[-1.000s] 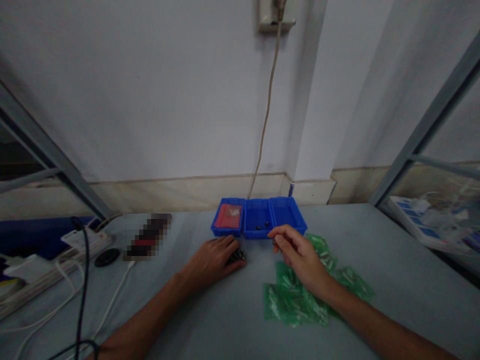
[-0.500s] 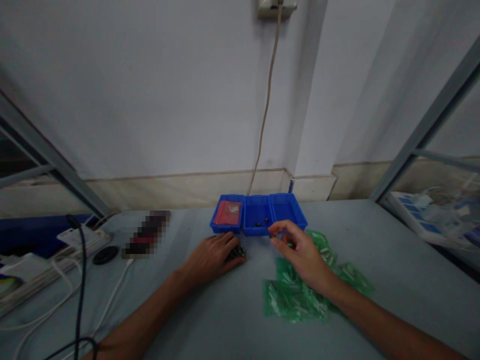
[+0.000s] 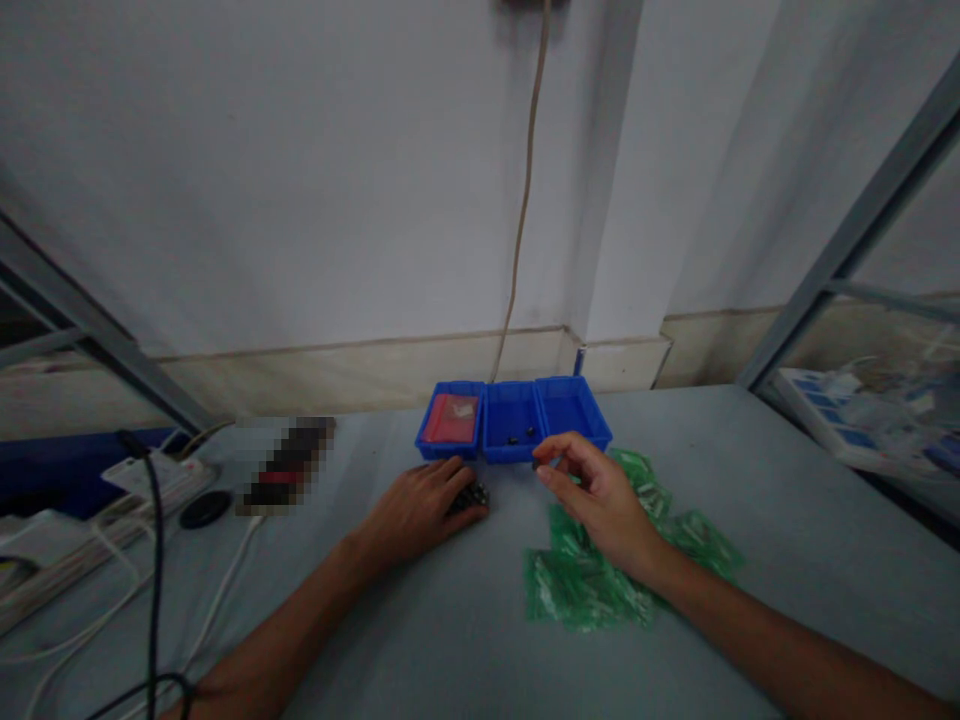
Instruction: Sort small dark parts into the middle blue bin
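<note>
Left hand (image 3: 420,507) lies flat over a little heap of dark metal bits (image 3: 472,495) so they don't scatter, right hand (image 3: 600,495) pinches one tiny dark piece (image 3: 538,463) beside the middle blue plastic bin (image 3: 510,455).

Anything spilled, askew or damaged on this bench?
Nothing damaged. Green bags lie in a loose overlapping heap under the right hand; cables sprawl at far left. The blue bins sit in a straight row.

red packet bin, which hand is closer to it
Left. The left hand lies just before the red packet bin, fingertips near its rim; the right hand hovers by the middle bin.
</note>
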`<state>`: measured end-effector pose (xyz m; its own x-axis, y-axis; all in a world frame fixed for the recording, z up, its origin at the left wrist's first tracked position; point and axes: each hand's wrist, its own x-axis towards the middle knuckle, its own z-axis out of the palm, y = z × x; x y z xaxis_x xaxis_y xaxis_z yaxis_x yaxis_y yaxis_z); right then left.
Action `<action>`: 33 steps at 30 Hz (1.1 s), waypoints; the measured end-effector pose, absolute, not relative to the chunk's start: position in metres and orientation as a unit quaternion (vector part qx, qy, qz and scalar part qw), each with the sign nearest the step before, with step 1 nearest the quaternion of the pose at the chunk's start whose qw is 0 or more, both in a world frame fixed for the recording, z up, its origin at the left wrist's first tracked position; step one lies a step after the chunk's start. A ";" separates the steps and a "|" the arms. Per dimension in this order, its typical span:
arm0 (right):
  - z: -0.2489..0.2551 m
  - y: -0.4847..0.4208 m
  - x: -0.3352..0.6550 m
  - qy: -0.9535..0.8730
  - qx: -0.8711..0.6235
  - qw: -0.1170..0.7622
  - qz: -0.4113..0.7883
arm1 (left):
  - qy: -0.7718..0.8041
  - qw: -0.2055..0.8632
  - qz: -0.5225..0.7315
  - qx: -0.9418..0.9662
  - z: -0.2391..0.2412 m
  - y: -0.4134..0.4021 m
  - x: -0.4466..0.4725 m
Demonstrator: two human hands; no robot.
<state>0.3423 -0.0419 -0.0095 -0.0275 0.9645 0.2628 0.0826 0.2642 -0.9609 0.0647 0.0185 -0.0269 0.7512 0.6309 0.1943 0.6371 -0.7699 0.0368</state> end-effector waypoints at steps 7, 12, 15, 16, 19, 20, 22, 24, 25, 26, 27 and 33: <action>-0.011 -0.041 0.340 -0.481 -0.436 0.526 0.549 | -0.340 0.014 -0.094 -0.936 -0.026 0.018 0.065; -0.015 -0.039 0.340 -0.416 -0.389 0.525 0.633 | -0.338 0.019 -0.089 -0.937 -0.025 0.018 0.065; -0.016 -0.037 0.340 -0.391 -0.362 0.525 0.664 | -0.339 0.019 -0.086 -0.937 -0.026 0.018 0.066; -0.016 -0.037 0.340 -0.388 -0.357 0.526 0.668 | -0.339 0.019 -0.085 -0.937 -0.026 0.019 0.066; -0.014 -0.038 0.339 -0.386 -0.357 0.529 0.666 | -0.339 0.019 -0.084 -0.937 -0.027 0.019 0.066; -0.013 -0.038 0.339 -0.388 -0.360 0.531 0.662 | -0.339 0.018 -0.086 -0.937 -0.027 0.019 0.066; -0.012 -0.039 0.339 -0.394 -0.367 0.534 0.651 | -0.340 0.018 -0.094 -0.935 -0.027 0.018 0.065; -0.012 -0.039 0.339 -0.407 -0.373 0.536 0.639 | -0.340 0.015 -0.100 -0.935 -0.027 0.018 0.065; -0.012 -0.039 0.340 -0.417 -0.376 0.535 0.632 | -0.339 0.014 -0.102 -0.935 -0.027 0.018 0.065; -0.013 -0.039 0.340 -0.428 -0.379 0.532 0.624 | -0.339 0.013 -0.103 -0.935 -0.027 0.018 0.065; -0.013 -0.040 0.340 -0.441 -0.384 0.528 0.616 | -0.338 0.011 -0.103 -0.935 -0.027 0.018 0.065; -0.011 -0.042 0.341 -0.503 -0.425 0.501 0.562 | -0.339 0.015 -0.104 -0.935 -0.028 0.019 0.065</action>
